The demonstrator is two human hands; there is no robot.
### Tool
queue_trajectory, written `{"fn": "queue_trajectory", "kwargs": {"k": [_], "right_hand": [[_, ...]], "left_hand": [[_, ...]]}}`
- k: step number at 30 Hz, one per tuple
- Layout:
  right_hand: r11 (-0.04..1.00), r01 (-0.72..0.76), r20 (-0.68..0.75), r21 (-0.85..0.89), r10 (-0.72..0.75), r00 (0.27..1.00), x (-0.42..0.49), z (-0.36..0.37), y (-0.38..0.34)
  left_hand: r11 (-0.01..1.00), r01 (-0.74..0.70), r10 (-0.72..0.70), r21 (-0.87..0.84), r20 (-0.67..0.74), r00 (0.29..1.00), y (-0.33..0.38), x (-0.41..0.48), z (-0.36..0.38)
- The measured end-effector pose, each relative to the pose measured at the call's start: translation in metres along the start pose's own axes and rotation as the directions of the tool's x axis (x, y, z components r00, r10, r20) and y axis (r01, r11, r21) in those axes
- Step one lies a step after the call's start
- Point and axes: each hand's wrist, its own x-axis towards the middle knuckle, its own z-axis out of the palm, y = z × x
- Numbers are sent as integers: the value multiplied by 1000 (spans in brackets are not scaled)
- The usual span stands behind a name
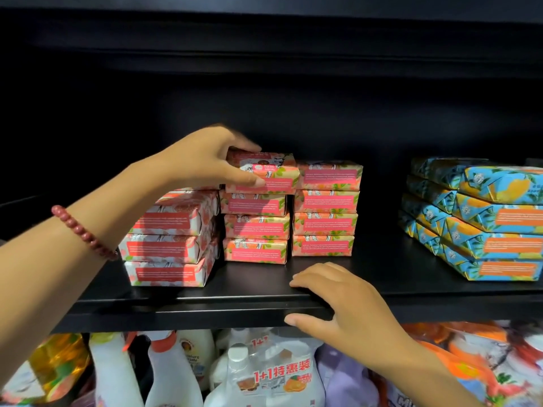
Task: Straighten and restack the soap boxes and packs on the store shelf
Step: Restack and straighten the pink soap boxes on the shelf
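Left hand grips top soap box; right hand rests on shelf edge.

The left hand (202, 160) holds the top pink soap box (273, 174) of the middle stack (255, 227), with the thumb on the front face and the fingers curled over the top. The box sits slightly askew on the stack. The right hand (346, 306) holds nothing: its fingers lie nearly straight on the black shelf (411, 289), thumb against the front lip. Pink stacks stand to the left (170, 233) and right (326, 210). The blue packs (484, 224) are stacked well apart at the far right.
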Motion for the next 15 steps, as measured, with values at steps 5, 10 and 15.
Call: {"fn": "queue_trajectory", "kwargs": {"k": [5, 10, 15], "right_hand": [[1000, 0, 5, -14, 0, 1000, 0, 1, 1], [1000, -2, 5, -29, 2, 1000, 1, 2, 1], [1000, 2, -8, -26, -2, 1000, 0, 3, 2]], "left_hand": [[1000, 4, -4, 10, 47, 999, -2, -3, 4], [995, -29, 34, 94, -57, 998, -4, -6, 7], [984, -24, 51, 175, -154, 987, 0, -10, 10]]}}
